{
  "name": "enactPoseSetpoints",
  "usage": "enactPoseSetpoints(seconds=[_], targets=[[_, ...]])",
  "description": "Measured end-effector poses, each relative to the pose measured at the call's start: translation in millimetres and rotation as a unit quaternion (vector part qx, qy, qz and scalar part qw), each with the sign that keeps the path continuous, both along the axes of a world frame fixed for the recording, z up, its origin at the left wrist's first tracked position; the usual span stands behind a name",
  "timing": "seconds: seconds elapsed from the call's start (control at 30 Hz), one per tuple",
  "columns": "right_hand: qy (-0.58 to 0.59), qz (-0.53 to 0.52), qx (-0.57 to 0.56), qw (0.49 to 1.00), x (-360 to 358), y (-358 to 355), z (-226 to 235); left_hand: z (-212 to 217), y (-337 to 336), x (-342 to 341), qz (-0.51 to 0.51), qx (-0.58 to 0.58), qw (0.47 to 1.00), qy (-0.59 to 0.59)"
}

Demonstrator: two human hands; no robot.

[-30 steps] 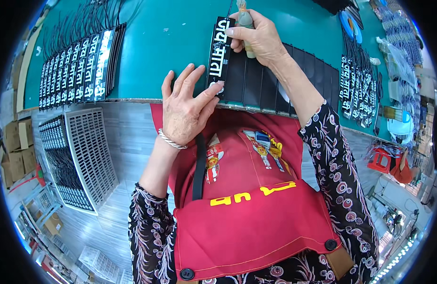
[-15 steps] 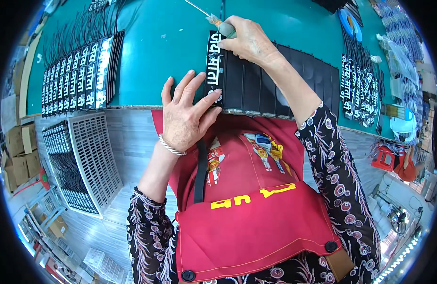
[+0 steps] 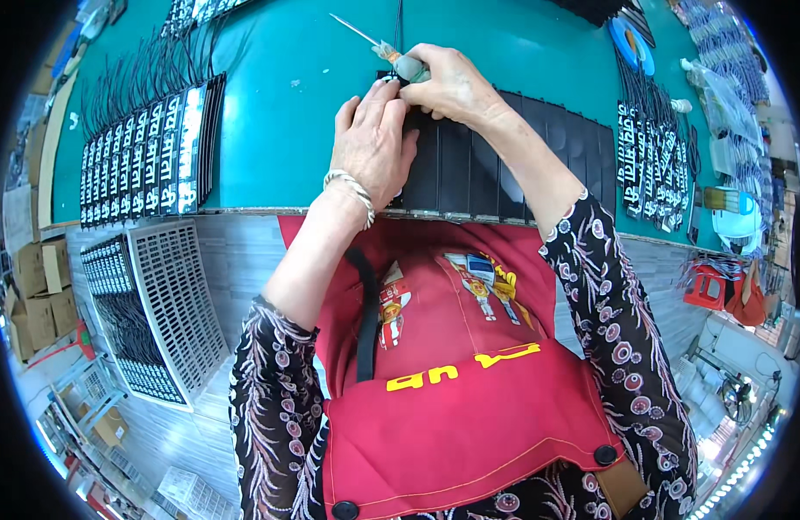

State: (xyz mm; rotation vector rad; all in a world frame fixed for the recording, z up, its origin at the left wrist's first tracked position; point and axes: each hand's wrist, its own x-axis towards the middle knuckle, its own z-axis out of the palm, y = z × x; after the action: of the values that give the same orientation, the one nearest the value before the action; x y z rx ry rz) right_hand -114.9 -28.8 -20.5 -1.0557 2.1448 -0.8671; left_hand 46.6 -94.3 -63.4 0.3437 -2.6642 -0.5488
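My right hand [image 3: 456,85] is closed around the wrapped handle of a screwdriver-like tool [image 3: 408,68], whose thin metal shaft points up and left. My left hand [image 3: 370,143] lies over a narrow black strip panel with white lettering, its fingers stretched toward the far end beside my right fingertips. Most of that strip is hidden under the left hand; a bit of its far end [image 3: 383,76] shows. To the right, touching its side, a row of plain dark panels [image 3: 504,165] runs along the table's near edge.
Lettered strips with black wires [image 3: 140,160] stand at left on the green table [image 3: 279,130]. More lettered strips [image 3: 647,169] lie at right, near a blue tape roll [image 3: 636,48] and a brush [image 3: 721,199]. A white slotted crate [image 3: 188,286] holding strips stands below the table's left side.
My left hand has moved up from the near end of the lettered strip to its far end, covering most of it. The right hand keeps the tool and has barely shifted.
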Motion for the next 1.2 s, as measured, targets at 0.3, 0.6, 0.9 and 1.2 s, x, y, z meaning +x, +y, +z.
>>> enactPoseSetpoints(seconds=[0.3, 0.6, 0.9, 1.2], targets=[[0.027, -0.012, -0.139, 0.99, -13.8, 65.3, 10.4, 4.5, -4.4, -15.8, 0.031, -0.094, 0.995, -0.009], [0.187, 0.091, -0.085, 0.974, -10.5, 109.9, 21.3, 0.7, -7.5, -21.9, 0.06, -0.071, 0.996, -0.005], [0.238, 0.117, -0.085, 0.96, -9.1, 94.8, 27.0, -3.1, -9.5, -22.2, 0.062, -0.087, 0.994, -0.002], [0.274, 0.157, -0.031, 0.948, -16.8, 55.5, 57.5, -5.5, -25.5, -24.4, 0.057, -0.079, 0.995, 0.005]])
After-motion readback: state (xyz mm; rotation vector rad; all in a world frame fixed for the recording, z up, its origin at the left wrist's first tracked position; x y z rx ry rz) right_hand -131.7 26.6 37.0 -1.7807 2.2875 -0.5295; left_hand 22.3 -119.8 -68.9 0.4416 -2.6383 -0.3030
